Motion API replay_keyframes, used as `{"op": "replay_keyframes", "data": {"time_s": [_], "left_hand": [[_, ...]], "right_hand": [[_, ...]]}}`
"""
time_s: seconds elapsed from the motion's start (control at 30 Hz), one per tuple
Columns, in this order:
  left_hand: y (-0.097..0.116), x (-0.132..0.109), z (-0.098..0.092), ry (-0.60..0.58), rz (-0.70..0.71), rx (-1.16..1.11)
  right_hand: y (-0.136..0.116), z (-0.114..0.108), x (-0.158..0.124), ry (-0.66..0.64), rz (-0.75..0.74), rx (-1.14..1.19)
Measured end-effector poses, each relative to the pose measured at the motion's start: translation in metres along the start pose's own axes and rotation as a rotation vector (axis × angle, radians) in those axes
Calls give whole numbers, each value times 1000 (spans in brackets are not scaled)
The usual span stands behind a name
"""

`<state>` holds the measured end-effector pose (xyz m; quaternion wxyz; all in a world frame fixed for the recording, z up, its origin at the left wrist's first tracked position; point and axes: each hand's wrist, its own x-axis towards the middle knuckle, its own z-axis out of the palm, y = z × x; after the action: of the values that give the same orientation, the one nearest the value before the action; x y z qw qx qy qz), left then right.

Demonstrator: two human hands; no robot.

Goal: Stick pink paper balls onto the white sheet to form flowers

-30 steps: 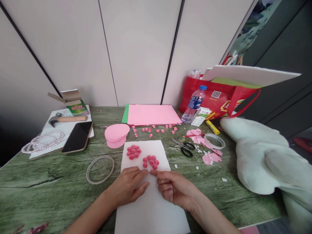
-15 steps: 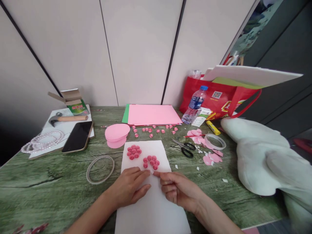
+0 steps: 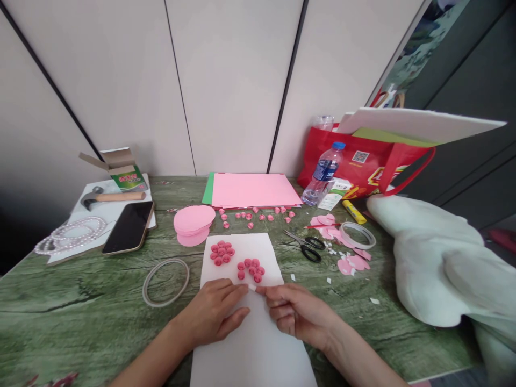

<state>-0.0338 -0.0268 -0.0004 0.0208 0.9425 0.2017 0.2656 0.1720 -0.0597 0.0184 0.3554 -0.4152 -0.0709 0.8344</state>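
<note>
A white sheet (image 3: 253, 338) lies lengthwise in front of me, with two clusters of rolled pink paper flowers, the left cluster (image 3: 222, 252) and the right cluster (image 3: 250, 270), near its far end. Just below the right cluster is a small white piece (image 3: 252, 287), possibly tape. My left hand (image 3: 220, 309) rests on the sheet, fingers extended and thumb apart, its fingertips touching the piece's left end. At the other end is my right hand (image 3: 292, 312), index fingertip against the piece and the other fingers curled in. Whether its thumb pinches the piece is partly hidden.
Behind the sheet are loose paper flowers (image 3: 262, 217), pink ovals (image 3: 194, 217) and stacked coloured paper (image 3: 256, 189). Scissors (image 3: 306, 246), a tape roll (image 3: 357, 235) and scraps lie right. Another roll (image 3: 165, 305), phone (image 3: 129, 227) and hammer (image 3: 116, 196) lie left.
The small white piece shows more plainly between my fingertips, now lying flatter. Both hands have barely moved, and the whole view has shifted slightly.
</note>
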Motion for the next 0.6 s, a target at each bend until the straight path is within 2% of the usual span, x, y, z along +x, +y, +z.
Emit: {"op": "replay_keyframes", "data": {"time_s": [0.3,0.47,0.6], "left_hand": [[1,-2,0,10,1,5],[1,1,-1,-50,-3,-17],[0,3,-1,-95,-3,-19]], "right_hand": [[0,3,3,23,-21,-21],[-1,7,2,32,-10,10],[0,8,0,50,-6,133]]}}
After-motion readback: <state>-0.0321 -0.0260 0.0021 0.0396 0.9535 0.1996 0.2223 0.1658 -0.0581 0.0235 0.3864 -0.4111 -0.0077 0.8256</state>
